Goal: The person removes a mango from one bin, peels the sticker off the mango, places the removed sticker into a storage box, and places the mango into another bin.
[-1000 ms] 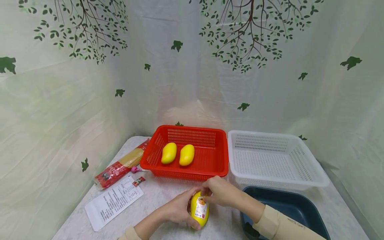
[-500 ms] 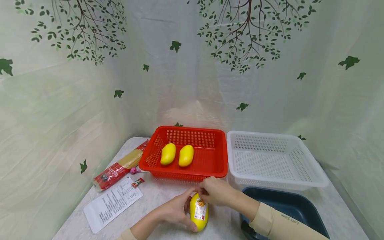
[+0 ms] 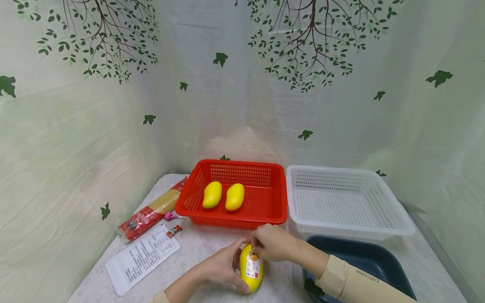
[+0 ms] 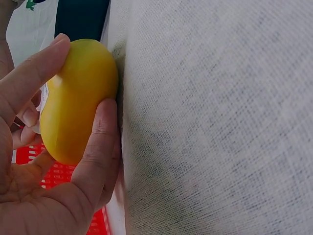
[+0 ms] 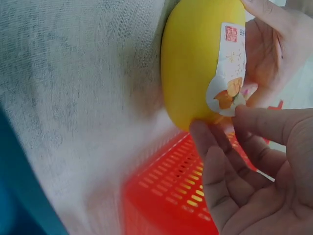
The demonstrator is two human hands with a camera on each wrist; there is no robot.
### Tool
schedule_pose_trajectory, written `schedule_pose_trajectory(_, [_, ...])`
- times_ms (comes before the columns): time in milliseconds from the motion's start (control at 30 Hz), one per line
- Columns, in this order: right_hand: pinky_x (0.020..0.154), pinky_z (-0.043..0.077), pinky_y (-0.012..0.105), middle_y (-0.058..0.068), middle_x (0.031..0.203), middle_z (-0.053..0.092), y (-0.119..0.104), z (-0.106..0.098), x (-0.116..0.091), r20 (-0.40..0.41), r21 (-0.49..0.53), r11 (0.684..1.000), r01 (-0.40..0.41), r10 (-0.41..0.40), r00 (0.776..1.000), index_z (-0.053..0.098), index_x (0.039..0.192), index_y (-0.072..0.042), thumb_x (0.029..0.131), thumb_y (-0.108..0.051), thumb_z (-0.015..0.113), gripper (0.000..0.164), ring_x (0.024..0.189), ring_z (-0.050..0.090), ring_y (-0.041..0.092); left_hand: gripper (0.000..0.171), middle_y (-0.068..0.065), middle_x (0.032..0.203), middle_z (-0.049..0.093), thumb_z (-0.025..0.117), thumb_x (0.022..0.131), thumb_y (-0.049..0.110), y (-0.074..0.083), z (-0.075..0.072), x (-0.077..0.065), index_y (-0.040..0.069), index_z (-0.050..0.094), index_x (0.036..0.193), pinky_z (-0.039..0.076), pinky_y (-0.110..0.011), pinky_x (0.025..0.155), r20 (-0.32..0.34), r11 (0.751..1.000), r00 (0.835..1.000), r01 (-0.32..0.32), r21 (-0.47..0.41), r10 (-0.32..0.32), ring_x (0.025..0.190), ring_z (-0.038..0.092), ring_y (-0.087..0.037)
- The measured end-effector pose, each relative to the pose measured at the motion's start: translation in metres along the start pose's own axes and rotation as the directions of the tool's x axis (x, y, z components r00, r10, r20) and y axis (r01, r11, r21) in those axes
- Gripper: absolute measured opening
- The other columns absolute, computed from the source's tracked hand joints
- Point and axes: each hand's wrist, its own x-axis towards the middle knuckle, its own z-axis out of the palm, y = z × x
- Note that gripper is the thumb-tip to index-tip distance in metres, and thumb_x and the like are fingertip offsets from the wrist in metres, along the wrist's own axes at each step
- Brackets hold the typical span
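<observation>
My left hand [image 3: 223, 268] grips a yellow mango [image 3: 247, 284] at the near middle of the table, thumb at its near end and fingers around its left side. In the left wrist view the mango [image 4: 83, 93] lies between thumb and fingers. A white sticker [image 5: 230, 66] with an orange fruit picture runs along its upper side. My right hand [image 3: 274, 243] is at the mango's far end. There, in the right wrist view, thumb and index finger pinch the sticker's rounded end, while other fingers lie beside the mango's tip.
A red basket [image 3: 265, 202] with two mangoes [image 3: 223, 196] stands behind the hands, beside a white basket [image 3: 341, 206]. A dark blue tub [image 3: 352, 256] sits under my right forearm. To the left lie a noodle packet [image 3: 151, 210], a lollipop [image 3: 169, 216], a small red packet [image 3: 174, 231] and a printed pouch [image 3: 142, 261].
The head view has shifted slightly. My right fingertips have come slightly nearer over the sticker's far end; the left hand keeps its hold on the mango.
</observation>
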Motion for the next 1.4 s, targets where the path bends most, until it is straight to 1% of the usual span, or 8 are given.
schedule_pose_trajectory(167, [0.071,0.056,0.016,-0.008,0.080,0.068,0.0032,-0.0043,-0.0017,0.003,0.089,0.996,-0.006,0.005,1.000,0.076,0.095,-0.012,0.091,-0.014,0.085,0.010,0.071,0.059,0.004,0.096,-0.005,0.116,0.063,0.098,0.075,0.009,-0.0004,0.0001,0.0015,0.034,0.046,0.151,0.051,-0.034,0.085,-0.005,1.000,1.000,0.022,0.009,-0.022,0.103,0.059,-0.025])
schedule_pose_trajectory(233, [0.072,0.057,0.016,-0.008,0.082,0.071,0.0042,-0.0050,-0.0018,0.005,0.099,0.995,-0.017,0.016,1.000,0.078,0.102,-0.010,0.090,-0.014,0.087,0.015,0.072,0.060,0.004,0.096,-0.005,0.115,0.063,0.098,0.076,0.008,-0.0002,0.0002,0.0016,0.033,0.046,0.152,0.051,-0.034,0.086,-0.007,1.000,1.000,0.026,0.006,-0.026,0.103,0.058,-0.025])
schedule_pose_trajectory(300, [0.071,0.057,0.016,-0.008,0.082,0.071,0.0048,-0.0047,-0.0013,0.007,0.095,0.995,-0.022,0.021,1.000,0.080,0.103,-0.009,0.089,-0.015,0.088,0.017,0.071,0.060,0.004,0.095,-0.005,0.116,0.063,0.098,0.076,0.008,0.0000,0.0003,0.0013,0.033,0.046,0.152,0.052,-0.035,0.086,-0.008,1.000,1.000,0.029,0.000,-0.029,0.103,0.058,-0.025])
schedule_pose_trajectory(433, [0.069,0.056,0.015,-0.010,0.075,0.070,0.0042,-0.0020,0.0015,0.010,0.083,0.996,-0.009,0.008,1.000,0.080,0.090,-0.013,0.089,-0.014,0.088,0.007,0.067,0.059,0.002,0.095,-0.006,0.115,0.061,0.097,0.076,0.008,0.0004,0.0005,0.0001,0.032,0.046,0.152,0.049,-0.035,0.085,-0.011,1.000,0.999,0.030,0.001,-0.030,0.103,0.056,-0.026])
schedule_pose_trajectory(567, [0.066,0.054,0.013,-0.011,0.070,0.066,0.0037,0.0008,0.0028,-0.012,0.061,0.998,-0.001,0.002,1.000,0.077,0.081,-0.016,0.089,-0.012,0.088,0.014,0.064,0.056,0.001,0.096,-0.007,0.113,0.061,0.098,0.076,0.008,0.0011,0.0010,-0.0003,0.031,0.045,0.153,0.049,-0.034,0.084,-0.011,1.000,1.000,0.025,-0.005,-0.025,0.101,0.056,-0.026])
schedule_pose_trajectory(733, [0.065,0.054,0.014,-0.010,0.070,0.065,0.0049,0.0020,0.0019,-0.038,0.046,0.999,-0.009,0.011,0.999,0.077,0.080,-0.015,0.089,-0.014,0.088,0.014,0.063,0.056,0.003,0.097,-0.006,0.117,0.062,0.098,0.075,0.007,0.0004,0.0012,0.0003,0.031,0.046,0.154,0.052,-0.034,0.087,-0.008,1.000,1.000,0.015,-0.017,-0.016,0.102,0.059,-0.026])
schedule_pose_trajectory(1000, [0.061,0.051,0.015,-0.009,0.068,0.061,0.0041,0.0018,-0.0003,-0.021,0.059,0.998,-0.011,0.012,1.000,0.074,0.080,-0.015,0.092,-0.013,0.085,0.016,0.061,0.054,0.003,0.098,-0.004,0.118,0.064,0.096,0.078,0.008,-0.0021,0.0011,0.0009,0.029,0.044,0.158,0.058,-0.041,0.096,-0.010,0.999,0.999,0.032,-0.029,-0.032,0.103,0.059,-0.025])
schedule_pose_trajectory(1400, [0.061,0.049,0.015,-0.011,0.069,0.061,0.0022,0.0011,-0.0032,-0.014,0.015,1.000,0.007,-0.007,1.000,0.072,0.078,-0.017,0.092,-0.014,0.084,0.018,0.062,0.052,0.002,0.098,-0.004,0.118,0.064,0.097,0.077,0.007,-0.0028,0.0027,-0.0002,0.030,0.045,0.157,0.059,-0.043,0.097,-0.022,0.999,0.999,0.043,-0.026,-0.044,0.103,0.060,-0.025])
